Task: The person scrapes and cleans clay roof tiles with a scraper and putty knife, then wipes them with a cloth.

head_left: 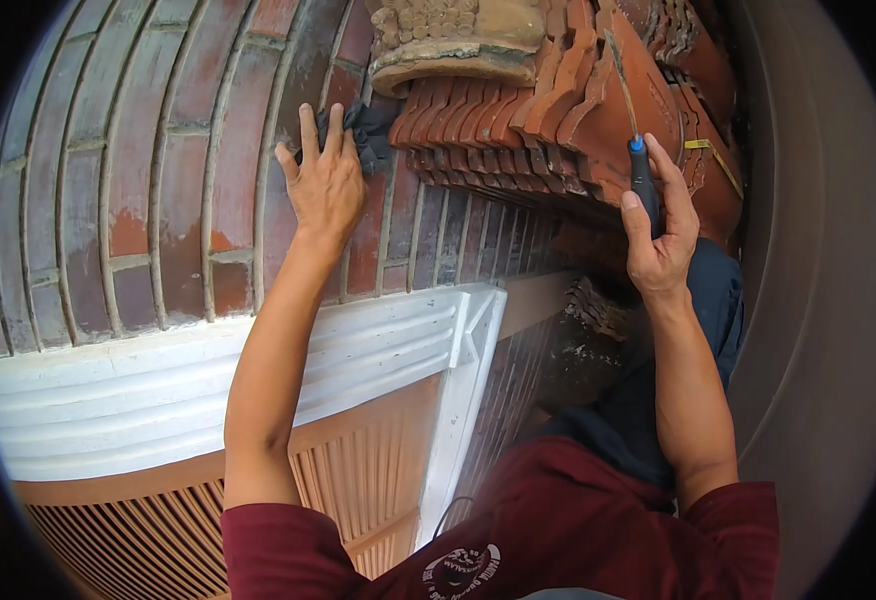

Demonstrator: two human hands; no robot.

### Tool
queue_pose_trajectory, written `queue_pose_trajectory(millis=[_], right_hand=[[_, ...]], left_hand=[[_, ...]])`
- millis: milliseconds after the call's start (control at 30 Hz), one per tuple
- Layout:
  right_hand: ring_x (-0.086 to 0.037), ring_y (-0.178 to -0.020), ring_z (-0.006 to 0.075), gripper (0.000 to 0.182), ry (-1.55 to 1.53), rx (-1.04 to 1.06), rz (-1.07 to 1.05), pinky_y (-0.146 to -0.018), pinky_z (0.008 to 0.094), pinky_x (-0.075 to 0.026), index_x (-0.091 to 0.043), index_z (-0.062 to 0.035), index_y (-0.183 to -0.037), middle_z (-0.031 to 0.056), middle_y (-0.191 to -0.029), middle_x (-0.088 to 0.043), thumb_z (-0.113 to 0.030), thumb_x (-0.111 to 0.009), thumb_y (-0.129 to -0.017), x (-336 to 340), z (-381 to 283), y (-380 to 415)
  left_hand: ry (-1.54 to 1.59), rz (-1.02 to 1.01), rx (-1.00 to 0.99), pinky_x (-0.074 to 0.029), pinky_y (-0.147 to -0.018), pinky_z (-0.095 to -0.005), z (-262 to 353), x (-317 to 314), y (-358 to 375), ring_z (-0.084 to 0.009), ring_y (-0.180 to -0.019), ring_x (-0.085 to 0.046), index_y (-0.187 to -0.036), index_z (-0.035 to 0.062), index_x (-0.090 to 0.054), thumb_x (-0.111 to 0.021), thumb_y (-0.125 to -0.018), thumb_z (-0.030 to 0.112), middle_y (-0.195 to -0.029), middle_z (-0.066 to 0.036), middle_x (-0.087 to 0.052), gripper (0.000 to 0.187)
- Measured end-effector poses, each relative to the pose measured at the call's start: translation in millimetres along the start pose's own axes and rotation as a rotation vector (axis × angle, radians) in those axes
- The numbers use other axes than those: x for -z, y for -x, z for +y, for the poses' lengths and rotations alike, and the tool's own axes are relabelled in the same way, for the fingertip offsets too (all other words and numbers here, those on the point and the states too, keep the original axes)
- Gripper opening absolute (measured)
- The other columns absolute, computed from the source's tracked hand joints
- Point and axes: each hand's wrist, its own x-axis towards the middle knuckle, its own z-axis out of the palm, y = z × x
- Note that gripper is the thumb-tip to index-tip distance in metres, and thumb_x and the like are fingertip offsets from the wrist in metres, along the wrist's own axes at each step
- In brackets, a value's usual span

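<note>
My left hand (328,180) is pressed on a dark crumpled cloth (370,135) against the brick wall (188,190), its fingers apart. The cloth lies partly under the fingers, beside the stacked orange roof tiles (468,125). On the right, my right hand (663,220) is wrapped round the black and blue handle of a thin-bladed tool (642,170). The tool's long, narrow blade points up and left, over the face of a large tile.
A curved tan tile (458,40) rests on top of the stack. White moulding (208,370) runs below the bricks, above brown slatted shutters (148,540). A yellow strip (698,144) lies on tiles at the right. A smooth grey surface (818,250) rises at the far right.
</note>
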Motion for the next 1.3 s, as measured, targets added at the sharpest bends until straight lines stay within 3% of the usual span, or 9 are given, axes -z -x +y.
queue_pose_trajectory(millis=[133,233,367,567,700,800,900,1233,1300], right_hand=[[-0.063,-0.09,0.0247,0.057,-0.063,0.153,-0.113,-0.085,0.032,-0.05,-0.054,0.0073,-0.138,0.0184,-0.106,-0.063,-0.001,-0.058,-0.082,-2,-4,1],[-0.066,-0.097,0.0328,0.059,-0.089,0.181,-0.226,-0.089,0.0342,-0.052,-0.054,0.0078,-0.138,0.0247,-0.114,-0.063,0.003,-0.059,-0.08,-13,-15,9],[-0.068,-0.092,0.0347,0.056,-0.112,0.141,-0.301,-0.082,0.0365,-0.055,-0.055,0.0043,-0.139,0.0233,-0.116,-0.064,0.005,-0.061,-0.083,-34,-24,19],[-0.067,-0.081,0.0332,0.052,-0.161,0.039,-0.265,-0.072,0.0377,-0.055,-0.055,0.004,-0.138,0.0212,-0.109,-0.063,0.003,-0.061,-0.087,-81,-46,26],[-0.067,-0.077,0.0396,0.049,-0.176,-0.129,-0.395,-0.069,0.0448,-0.056,-0.054,0.0046,-0.138,0.0216,-0.102,-0.06,-0.004,-0.06,-0.09,-135,-66,25],[-0.067,-0.078,0.0447,0.048,-0.162,-0.166,-0.351,-0.069,0.0493,-0.056,-0.054,0.0048,-0.137,0.0245,-0.103,-0.059,-0.008,-0.059,-0.092,-174,-69,20],[-0.064,-0.08,0.0404,0.044,-0.095,-0.198,-0.3,-0.073,0.0441,-0.053,-0.057,0.008,-0.133,0.0233,-0.094,-0.061,-0.005,-0.06,-0.091,-201,-71,10],[-0.064,-0.077,0.0417,0.043,-0.153,-0.036,-0.246,-0.07,0.0448,-0.053,-0.059,0.0081,-0.131,0.0252,-0.093,-0.061,-0.004,-0.06,-0.089,-226,-56,-6],[-0.065,-0.078,0.045,0.044,-0.171,-0.04,-0.251,-0.07,0.0487,-0.055,-0.057,0.0079,-0.132,0.0262,-0.097,-0.061,-0.006,-0.059,-0.09,-229,-47,-18]], left_hand=[[0.025,0.108,0.051,-0.019,-0.112,-0.0673,-4,1,-41,-0.031,-0.153,-0.025,-0.133,0.0105,-0.065,-0.053,-0.089,0.013,-0.16,0.001,-0.041,0.046],[-0.009,0.047,0.049,-0.014,-0.115,-0.0697,-2,3,-47,-0.0305,-0.153,-0.025,-0.134,0.0096,-0.064,-0.055,-0.088,0.013,-0.16,0.002,-0.041,0.047],[0.065,-0.113,-0.024,-0.013,-0.117,-0.0698,0,19,9,-0.0316,-0.152,-0.026,-0.127,0.0066,-0.068,-0.062,-0.081,0.01,-0.158,0.0,-0.044,0.047],[0.297,0.035,0.041,-0.01,-0.121,-0.0657,-25,26,76,-0.0342,-0.153,-0.024,-0.124,-0.0001,-0.068,-0.066,-0.064,-0.003,-0.158,-0.005,-0.043,0.06],[0.311,0.062,0.088,-0.01,-0.122,-0.0649,-15,15,77,-0.0361,-0.153,-0.024,-0.125,-0.0019,-0.065,-0.064,-0.064,-0.005,-0.16,-0.006,-0.041,0.061],[0.342,0.079,0.091,-0.01,-0.122,-0.0653,-15,11,78,-0.0363,-0.153,-0.024,-0.124,-0.0019,-0.065,-0.064,-0.064,-0.005,-0.16,-0.006,-0.04,0.06],[0.364,0.11,0.099,-0.014,-0.12,-0.0678,-12,15,76,-0.0373,-0.151,-0.029,-0.118,-0.0016,-0.068,-0.065,-0.068,-0.007,-0.156,-0.008,-0.046,0.05],[0.39,0.112,0.105,-0.01,-0.12,-0.0688,-9,12,73,-0.0376,-0.151,-0.028,-0.116,0.0001,-0.071,-0.066,-0.07,-0.006,-0.154,-0.006,-0.049,0.047],[0.391,0.092,0.108,-0.008,-0.119,-0.0692,-8,12,74,-0.0374,-0.151,-0.028,-0.117,-0.0001,-0.071,-0.066,-0.07,-0.005,-0.154,-0.006,-0.049,0.047]])
